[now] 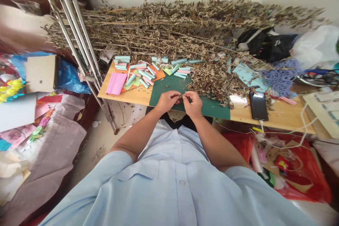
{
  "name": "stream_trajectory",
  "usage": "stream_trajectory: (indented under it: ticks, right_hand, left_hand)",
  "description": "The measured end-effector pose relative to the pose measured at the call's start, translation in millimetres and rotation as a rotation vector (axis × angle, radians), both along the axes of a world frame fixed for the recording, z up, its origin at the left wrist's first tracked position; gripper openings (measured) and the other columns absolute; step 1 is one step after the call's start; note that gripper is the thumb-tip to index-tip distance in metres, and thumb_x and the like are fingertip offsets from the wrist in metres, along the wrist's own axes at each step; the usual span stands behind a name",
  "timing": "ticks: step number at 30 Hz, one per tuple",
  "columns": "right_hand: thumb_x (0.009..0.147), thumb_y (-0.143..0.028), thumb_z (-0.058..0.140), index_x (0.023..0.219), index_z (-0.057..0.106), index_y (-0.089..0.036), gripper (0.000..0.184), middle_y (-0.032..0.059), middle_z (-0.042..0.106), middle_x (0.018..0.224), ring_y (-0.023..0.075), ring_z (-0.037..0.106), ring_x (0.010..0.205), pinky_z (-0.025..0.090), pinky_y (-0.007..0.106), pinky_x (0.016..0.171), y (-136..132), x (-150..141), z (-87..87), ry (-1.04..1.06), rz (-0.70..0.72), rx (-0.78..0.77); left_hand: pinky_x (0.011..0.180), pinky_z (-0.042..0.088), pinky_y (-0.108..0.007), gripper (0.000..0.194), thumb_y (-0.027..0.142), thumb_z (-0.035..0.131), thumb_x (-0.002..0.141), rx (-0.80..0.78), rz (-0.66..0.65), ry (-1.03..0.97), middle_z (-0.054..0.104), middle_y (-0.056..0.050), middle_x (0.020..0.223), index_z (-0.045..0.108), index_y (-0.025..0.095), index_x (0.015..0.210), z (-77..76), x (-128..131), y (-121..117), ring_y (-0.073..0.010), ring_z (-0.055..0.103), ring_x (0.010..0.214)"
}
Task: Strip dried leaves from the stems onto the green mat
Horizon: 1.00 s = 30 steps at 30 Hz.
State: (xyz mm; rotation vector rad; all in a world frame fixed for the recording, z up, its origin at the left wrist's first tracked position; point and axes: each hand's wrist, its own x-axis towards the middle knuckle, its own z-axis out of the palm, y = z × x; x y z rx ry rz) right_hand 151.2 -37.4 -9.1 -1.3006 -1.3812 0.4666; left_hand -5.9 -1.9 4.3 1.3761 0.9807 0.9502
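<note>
Left to right across a wooden table (127,98): an aluminium crutch (76,49) stands tilted past the table's left edge, its foot on the floor. Near that edge lies a stack of pink paper (116,83). Light-blue paper rolls (140,74) lie scattered along the far edge, many on orange paper sheets (157,72). Long dried leafy branches (159,31) lie behind them, their stems running roughly left to right.

Centre: a dark green mat (169,90) reaches the table's near edge. The left hand (167,101) and right hand (192,104) are together above the mat, fingertips meeting on a small dried plant fragment (181,96). The fragment is too small for its long axis or pointing direction to be told.

Right: a heap of dried leaves (212,81) overlaps the mat's far right corner. A black smartphone (259,106) lies near the near edge, its long axis running front to back. Purple netting (282,77) lies beyond it, towards the far right.
</note>
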Motion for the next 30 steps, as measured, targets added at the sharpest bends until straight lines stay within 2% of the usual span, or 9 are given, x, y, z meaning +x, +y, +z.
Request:
stream_trajectory:
  ticks: [8, 16, 24, 27, 30]
  right_hand:
    - [0.092, -0.036, 0.061, 0.107, 0.061, -0.024, 0.019, 0.0056, 0.073, 0.092, 0.0201, 0.071, 0.082, 0.06, 0.038, 0.08, -1, -1, 1.6, -0.056, 0.004, -0.016]
    - [0.09, -0.032, 0.062, 0.107, 0.062, -0.023, 0.019, 0.0046, 0.073, 0.092, 0.0194, 0.07, 0.081, 0.059, 0.038, 0.081, -3, 0, 5.2, -0.047, 0.078, -0.019]
    - [0.085, -0.031, 0.065, 0.098, 0.061, -0.022, 0.016, 0.0026, 0.072, 0.084, 0.0172, 0.069, 0.073, 0.057, 0.031, 0.068, -2, 3, 9.8, 0.081, 0.154, -0.15]
    - [0.085, -0.032, 0.066, 0.096, 0.06, -0.021, 0.017, 0.0019, 0.072, 0.081, 0.0154, 0.067, 0.068, 0.055, 0.029, 0.062, 2, 5, 7.7, 0.154, 0.118, -0.17]
    - [0.085, -0.035, 0.067, 0.098, 0.059, -0.022, 0.02, 0.0024, 0.072, 0.082, 0.0156, 0.068, 0.069, 0.057, 0.03, 0.064, 4, 4, 4.4, 0.186, 0.062, -0.163]
  left_hand:
    - [0.07, 0.059, -0.026, 0.024, 0.028, 0.071, 0.082, -0.034, -0.012, -0.022, 0.073, -0.006, 0.084, 0.072, 0.013, 0.101, 1.3, 1, -2, -0.0146, 0.07, 0.071]
    - [0.066, 0.057, -0.023, 0.016, 0.021, 0.065, 0.083, -0.008, -0.019, 0.051, 0.073, -0.003, 0.079, 0.073, 0.014, 0.095, 4.4, 0, -3, -0.0124, 0.069, 0.067]
    - [0.062, 0.057, -0.022, 0.011, 0.017, 0.065, 0.079, -0.054, -0.033, 0.009, 0.07, -0.001, 0.069, 0.072, 0.013, 0.086, 9.1, -3, -4, -0.0118, 0.069, 0.062]
    - [0.062, 0.057, -0.023, 0.011, 0.02, 0.068, 0.079, -0.087, -0.017, -0.036, 0.07, -0.002, 0.066, 0.071, 0.011, 0.085, 9.7, -5, -2, -0.0123, 0.069, 0.06]
    - [0.064, 0.059, -0.025, 0.016, 0.025, 0.071, 0.08, -0.111, -0.025, -0.088, 0.071, -0.004, 0.067, 0.07, 0.011, 0.087, 9.3, -6, 0, -0.013, 0.07, 0.062]
